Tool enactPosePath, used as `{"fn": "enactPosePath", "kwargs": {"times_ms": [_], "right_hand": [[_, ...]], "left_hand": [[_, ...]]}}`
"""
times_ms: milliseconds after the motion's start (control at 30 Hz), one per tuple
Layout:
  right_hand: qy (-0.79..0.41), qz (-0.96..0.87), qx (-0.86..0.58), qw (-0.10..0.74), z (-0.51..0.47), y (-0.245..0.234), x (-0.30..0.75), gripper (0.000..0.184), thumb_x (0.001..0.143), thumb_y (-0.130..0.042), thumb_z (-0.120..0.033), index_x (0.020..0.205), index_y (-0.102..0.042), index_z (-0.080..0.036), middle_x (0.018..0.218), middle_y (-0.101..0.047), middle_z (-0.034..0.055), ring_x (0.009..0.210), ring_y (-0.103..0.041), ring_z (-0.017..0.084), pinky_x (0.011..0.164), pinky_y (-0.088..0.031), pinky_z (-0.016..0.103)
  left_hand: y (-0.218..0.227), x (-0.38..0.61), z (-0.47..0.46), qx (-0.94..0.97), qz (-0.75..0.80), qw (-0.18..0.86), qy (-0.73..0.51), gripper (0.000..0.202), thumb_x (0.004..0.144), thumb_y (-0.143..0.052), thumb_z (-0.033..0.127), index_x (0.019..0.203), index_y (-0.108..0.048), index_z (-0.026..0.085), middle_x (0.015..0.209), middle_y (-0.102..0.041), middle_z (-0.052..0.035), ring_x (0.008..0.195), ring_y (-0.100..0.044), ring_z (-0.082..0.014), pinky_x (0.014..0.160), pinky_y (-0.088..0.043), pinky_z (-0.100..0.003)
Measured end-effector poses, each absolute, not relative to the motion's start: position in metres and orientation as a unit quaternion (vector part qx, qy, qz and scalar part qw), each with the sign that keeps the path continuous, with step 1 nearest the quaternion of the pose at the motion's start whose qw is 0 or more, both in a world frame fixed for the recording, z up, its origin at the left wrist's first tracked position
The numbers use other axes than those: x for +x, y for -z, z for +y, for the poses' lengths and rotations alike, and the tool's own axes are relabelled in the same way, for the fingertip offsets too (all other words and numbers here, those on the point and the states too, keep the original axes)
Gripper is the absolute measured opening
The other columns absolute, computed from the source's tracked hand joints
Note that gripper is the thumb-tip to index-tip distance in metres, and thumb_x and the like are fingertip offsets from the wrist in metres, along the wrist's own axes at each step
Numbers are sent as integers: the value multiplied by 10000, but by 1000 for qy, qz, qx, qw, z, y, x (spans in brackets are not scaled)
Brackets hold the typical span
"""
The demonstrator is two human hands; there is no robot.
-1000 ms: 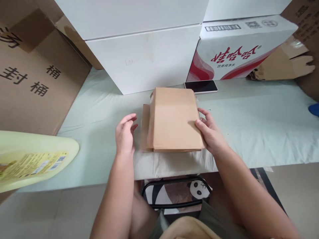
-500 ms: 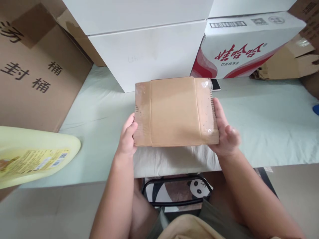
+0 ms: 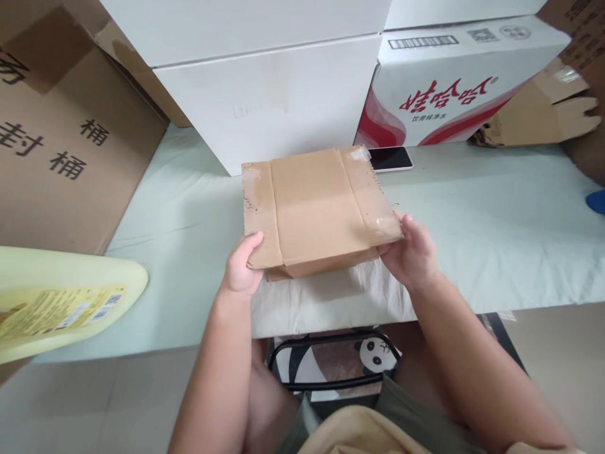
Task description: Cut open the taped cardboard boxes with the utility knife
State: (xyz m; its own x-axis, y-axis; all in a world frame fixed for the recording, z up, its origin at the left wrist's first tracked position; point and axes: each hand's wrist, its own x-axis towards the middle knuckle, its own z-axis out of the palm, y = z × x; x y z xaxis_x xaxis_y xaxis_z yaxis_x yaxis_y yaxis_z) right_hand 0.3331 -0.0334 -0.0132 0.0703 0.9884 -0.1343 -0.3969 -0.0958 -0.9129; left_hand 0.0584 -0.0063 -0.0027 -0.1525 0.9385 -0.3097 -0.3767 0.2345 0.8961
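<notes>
A brown cardboard box is between my hands above the cloth-covered table. Clear tape covers the flaps at its two ends, and its near side shows beneath the top. My left hand grips the near left corner, thumb on top and the other fingers hidden below. At the near right corner, my right hand pinches the edge, its thumb up beside the tape. A dark-screened phone lies just past the box's far right corner.
Large white cartons and a red-and-white carton stand along the back. A big brown carton and a pale yellow bottle are at left. A torn cardboard piece lies at right, with a blue object at the edge.
The box has turned and tilted so its near side now shows, and its right end has shifted left, uncovering the phone. My right hand has closed from a flat palm onto the corner.
</notes>
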Motion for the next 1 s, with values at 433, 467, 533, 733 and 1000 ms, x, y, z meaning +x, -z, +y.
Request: {"fn": "enactPosePath", "kwargs": {"times_ms": [433, 467, 533, 733, 1000], "right_hand": [[-430, -589, -530, 433, -37, 32, 333, 467, 778, -870, -504, 1067, -612, -243, 846, -658, 26, 663, -591, 169, 580, -531, 329], [-422, -574, -540, 448, -36, 32, 333, 493, 765, -877, -503, 1097, -616, -249, 857, -653, 22, 651, -576, 160, 560, -515, 317], [-409, -550, -552, 475, -36, 31, 331, 504, 768, -866, -517, 1135, -634, -259, 910, -668, 30, 686, -588, 165, 573, -516, 313], [-411, -521, -548, 509, -35, 26, 332, 440, 827, -773, -661, 936, -706, -240, 874, -725, 40, 799, -664, 204, 736, -554, 355], [-483, -405, -530, 567, -36, 14, 326, 318, 842, -766, -568, 973, -724, -281, 872, -736, 7, 843, -684, 208, 793, -544, 348]], "left_hand": [[-2, 49, -3, 248, 540, 566, -572, 314, 598, -843, 443, 767, -725, 207, 882, -789, -75, 1191, -727, -373, 991, -610, -455], [-1, 49, -2, 255, 540, 562, -572, 310, 609, -838, 445, 765, -714, 208, 875, -782, -74, 1185, -728, -373, 989, -608, -458], [-1, 48, -2, 272, 539, 552, -575, 295, 633, -837, 431, 792, -716, 214, 906, -782, -71, 1172, -732, -361, 979, -609, -451], [-5, 45, -3, 333, 541, 528, -564, 387, 700, -843, 420, 1025, -755, 231, 894, -749, -57, 915, -769, -284, 726, -620, -366], [-8, 45, -4, 335, 490, 569, -570, 317, 708, -798, 505, 857, -690, 247, 709, -630, -37, 760, -728, -263, 630, -586, -348]]}}
